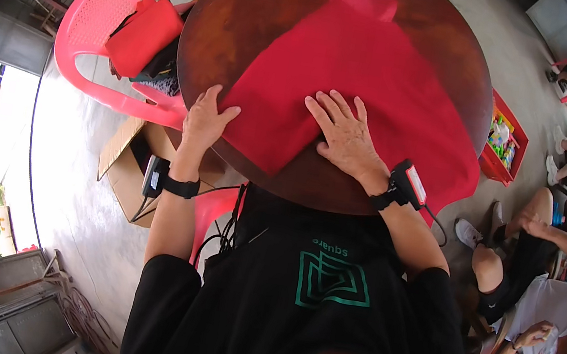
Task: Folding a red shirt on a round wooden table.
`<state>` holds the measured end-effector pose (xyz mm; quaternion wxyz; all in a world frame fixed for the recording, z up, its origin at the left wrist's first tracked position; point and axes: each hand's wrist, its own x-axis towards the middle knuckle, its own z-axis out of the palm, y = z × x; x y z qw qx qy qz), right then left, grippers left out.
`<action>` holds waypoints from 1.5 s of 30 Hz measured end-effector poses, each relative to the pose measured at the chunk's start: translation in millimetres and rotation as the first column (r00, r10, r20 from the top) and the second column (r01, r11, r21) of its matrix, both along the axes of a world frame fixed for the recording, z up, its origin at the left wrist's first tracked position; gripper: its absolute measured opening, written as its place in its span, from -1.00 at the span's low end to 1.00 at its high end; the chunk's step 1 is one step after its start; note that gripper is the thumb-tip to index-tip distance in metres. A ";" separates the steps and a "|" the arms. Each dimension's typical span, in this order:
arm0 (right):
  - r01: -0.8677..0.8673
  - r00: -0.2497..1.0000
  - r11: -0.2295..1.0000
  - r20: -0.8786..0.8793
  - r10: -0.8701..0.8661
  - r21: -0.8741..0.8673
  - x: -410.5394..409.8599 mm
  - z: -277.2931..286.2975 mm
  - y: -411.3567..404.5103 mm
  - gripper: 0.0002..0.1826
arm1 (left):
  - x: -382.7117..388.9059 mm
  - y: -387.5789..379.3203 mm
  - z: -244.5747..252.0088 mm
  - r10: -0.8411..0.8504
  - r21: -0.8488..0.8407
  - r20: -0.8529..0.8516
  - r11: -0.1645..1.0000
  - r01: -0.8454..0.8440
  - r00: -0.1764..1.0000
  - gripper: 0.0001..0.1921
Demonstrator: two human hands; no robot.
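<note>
A red cloth garment (355, 61) lies spread over a round dark wooden table (219, 19); a narrow ruffled part points to the far edge, and its lower right corner hangs over the rim. My left hand (207, 119) is at the table's left edge, thumb and fingers apart, with the thumb at the cloth's left edge. My right hand (345, 134) rests palm down with spread fingers on the middle of the cloth, beside a gap where the dark tabletop shows. Neither hand grips the cloth. Both wrists wear black straps with small devices and cables.
A pink plastic chair (94, 28) holds folded red and dark cloths (145, 38) at the left. Below it stands an open cardboard box (133, 171). A red crate (513, 151) with colourful small items is at the right. Several people sit along the right side.
</note>
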<state>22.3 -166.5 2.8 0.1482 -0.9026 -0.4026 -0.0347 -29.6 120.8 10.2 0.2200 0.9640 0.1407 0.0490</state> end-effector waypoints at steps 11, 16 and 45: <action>-0.065 0.998 0.994 0.004 0.066 -0.082 -24.3 9.4 29.8 0.05 | -9.6 12.5 14.7 0.005 -0.991 -0.099 -0.087 -0.098 0.995 -0.67; -0.005 0.999 0.997 0.045 0.008 -0.073 -29.8 10.8 41.4 0.08 | -10.0 6.2 8.0 0.096 -0.918 -0.126 -0.390 -0.079 0.987 -0.62; -0.104 0.993 0.977 0.073 0.092 0.184 -20.3 10.3 45.3 -0.42 | -11.1 -18.2 54.7 0.177 -0.979 0.078 0.199 0.042 0.981 -0.64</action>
